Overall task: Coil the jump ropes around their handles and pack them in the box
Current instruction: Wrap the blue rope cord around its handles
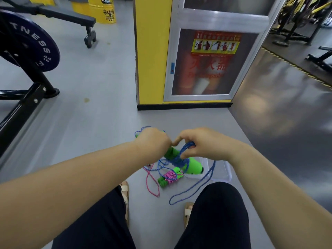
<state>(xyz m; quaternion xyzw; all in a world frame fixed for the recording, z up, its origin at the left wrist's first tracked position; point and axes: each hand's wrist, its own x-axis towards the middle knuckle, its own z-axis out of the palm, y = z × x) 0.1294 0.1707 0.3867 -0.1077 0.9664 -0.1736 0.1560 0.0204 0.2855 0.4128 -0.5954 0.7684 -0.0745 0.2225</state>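
My left grip (152, 141) clasps the green handles (195, 167), my right grip (201, 142) pinches blue rope (177, 161), over grey gym floor (100, 123) by a yellow pillar (152, 51).

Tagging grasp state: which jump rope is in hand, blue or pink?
The blue rope: the left hand grips its green handles, the right hand pinches its cord. The pink rope lies on the floor, wound on its handles, untouched.

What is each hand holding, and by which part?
The left hand grips the green handles at their far end; the right hand pinches a loop of the blue rope beside them.
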